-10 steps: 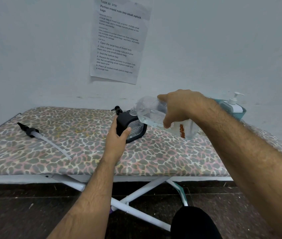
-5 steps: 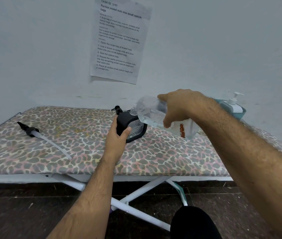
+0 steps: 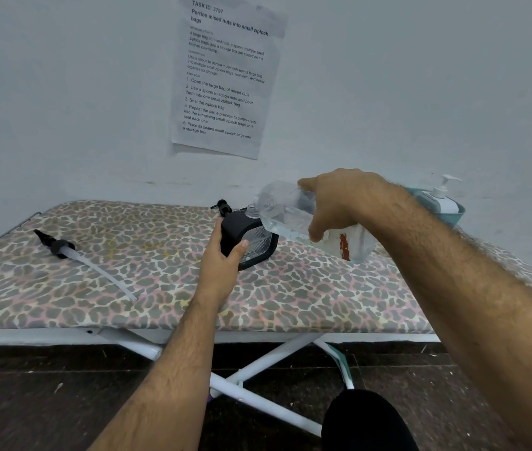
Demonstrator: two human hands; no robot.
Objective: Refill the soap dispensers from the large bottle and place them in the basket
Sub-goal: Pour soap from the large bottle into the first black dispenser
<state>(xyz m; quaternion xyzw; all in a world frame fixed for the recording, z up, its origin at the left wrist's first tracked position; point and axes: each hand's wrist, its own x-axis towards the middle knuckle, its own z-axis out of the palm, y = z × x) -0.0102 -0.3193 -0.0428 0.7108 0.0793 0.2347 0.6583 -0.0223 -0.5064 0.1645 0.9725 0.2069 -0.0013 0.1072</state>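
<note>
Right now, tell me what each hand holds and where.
Left hand grips the black dispenser by its side; right hand holds the tilted large bottle round its body.

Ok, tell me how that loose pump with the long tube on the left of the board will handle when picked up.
The pump probably weighs little: a small black head on a thin clear tube. Gripped by the head, the long tube would likely flex and sway. Lying flat on the padded board, it seems unlikely to roll far, since the spout sticks out sideways.

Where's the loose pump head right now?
Head view: the loose pump head lies on the ironing board's left side, tube pointing toward the front edge, well left of the left hand.
</note>
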